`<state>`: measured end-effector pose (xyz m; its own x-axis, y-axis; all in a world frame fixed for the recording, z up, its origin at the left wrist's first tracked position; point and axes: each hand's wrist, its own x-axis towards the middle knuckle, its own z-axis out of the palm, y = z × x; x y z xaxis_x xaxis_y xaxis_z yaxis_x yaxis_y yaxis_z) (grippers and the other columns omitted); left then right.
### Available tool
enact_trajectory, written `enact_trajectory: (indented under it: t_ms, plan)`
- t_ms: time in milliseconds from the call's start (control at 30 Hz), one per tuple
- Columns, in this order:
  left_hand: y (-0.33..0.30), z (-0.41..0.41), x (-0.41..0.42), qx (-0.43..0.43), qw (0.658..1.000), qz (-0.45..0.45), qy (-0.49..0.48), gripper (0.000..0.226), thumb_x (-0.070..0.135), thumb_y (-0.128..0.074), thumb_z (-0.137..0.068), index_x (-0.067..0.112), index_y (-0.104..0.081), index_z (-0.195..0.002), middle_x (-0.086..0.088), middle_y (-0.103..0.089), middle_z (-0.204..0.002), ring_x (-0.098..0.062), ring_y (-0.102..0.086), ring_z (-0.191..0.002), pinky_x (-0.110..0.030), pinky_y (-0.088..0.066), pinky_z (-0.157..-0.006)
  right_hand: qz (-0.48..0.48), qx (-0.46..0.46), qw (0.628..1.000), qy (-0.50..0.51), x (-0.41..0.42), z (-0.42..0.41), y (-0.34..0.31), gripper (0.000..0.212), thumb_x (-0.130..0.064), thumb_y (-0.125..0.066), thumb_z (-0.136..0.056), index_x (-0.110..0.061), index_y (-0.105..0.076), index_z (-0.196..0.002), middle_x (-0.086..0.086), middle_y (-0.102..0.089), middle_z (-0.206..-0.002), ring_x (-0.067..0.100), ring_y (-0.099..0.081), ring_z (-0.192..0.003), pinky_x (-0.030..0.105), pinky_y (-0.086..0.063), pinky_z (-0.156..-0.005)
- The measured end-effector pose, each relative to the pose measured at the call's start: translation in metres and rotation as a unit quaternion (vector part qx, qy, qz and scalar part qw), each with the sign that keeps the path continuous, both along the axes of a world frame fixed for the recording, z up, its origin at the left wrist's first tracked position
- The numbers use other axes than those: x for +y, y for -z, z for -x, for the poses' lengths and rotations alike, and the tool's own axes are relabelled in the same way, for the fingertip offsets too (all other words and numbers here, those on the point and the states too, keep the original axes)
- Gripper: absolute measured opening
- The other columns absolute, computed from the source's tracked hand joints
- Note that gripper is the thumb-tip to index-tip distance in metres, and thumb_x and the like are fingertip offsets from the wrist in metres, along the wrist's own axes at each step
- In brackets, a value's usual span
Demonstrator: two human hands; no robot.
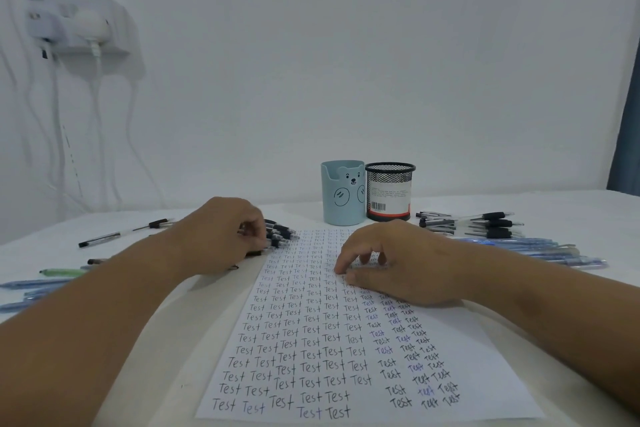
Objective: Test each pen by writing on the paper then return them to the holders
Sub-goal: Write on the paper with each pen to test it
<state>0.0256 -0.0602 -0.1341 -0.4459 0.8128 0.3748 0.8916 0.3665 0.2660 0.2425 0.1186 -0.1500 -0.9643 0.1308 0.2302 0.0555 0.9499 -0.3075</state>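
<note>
White tabletop [571, 211], plain wall behind. Nearest, paper [485, 357] filled with rows of "Test". Right hand [398, 263] resting on the sheet, fingers loosely bent, holding nothing. Left hand [221, 236] at the paper's left edge, fingers curled around a bunch of black pens [282, 232]. Farther back, blue bear holder [343, 192] touching black mesh holder [389, 192]. More pens [485, 224] lying right.
</note>
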Motion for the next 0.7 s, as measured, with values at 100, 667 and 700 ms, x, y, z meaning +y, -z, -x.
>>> enact_trajectory:
  t_ms: [100,667,700]
  plan:
    - [-0.008,-0.011,0.000,-0.058,0.985,-0.163,0.009,0.014,0.015,-0.066,-0.095,0.023,-0.068,-0.084,0.020,-0.069,-0.073,-0.008,-0.055,-0.055,-0.011,-0.045,-0.054,-0.001,0.003,1.000,0.001,0.000,-0.001,0.000,0.016,-0.042,-0.063,-0.095,-0.039,-0.072,-0.109,-0.026,-0.065,-0.108,-0.004,-0.056,-0.101,0.015,-0.046,-0.084]
    - [-0.006,-0.059,0.024,-0.655,0.628,-0.398,0.135,0.014,0.002,-0.042,-0.106,0.000,-0.056,-0.109,-0.017,-0.077,-0.098,-0.028,-0.077,-0.088,-0.026,-0.062,-0.064,0.599,0.214,0.771,0.027,-0.005,0.002,-0.015,0.031,-0.020,-0.039,-0.108,-0.002,-0.061,-0.120,0.020,-0.071,-0.090,0.028,-0.069,-0.072,0.033,-0.062,-0.069]
    - [-0.004,-0.061,0.025,-0.632,0.671,-0.364,0.135,0.015,0.004,-0.045,-0.105,0.001,-0.058,-0.110,-0.014,-0.077,-0.103,-0.028,-0.077,-0.091,-0.027,-0.063,-0.065,0.621,0.222,0.752,0.020,-0.004,0.002,-0.016,0.034,-0.022,-0.038,-0.108,0.000,-0.062,-0.118,0.018,-0.070,-0.087,0.027,-0.069,-0.071,0.031,-0.061,-0.066]
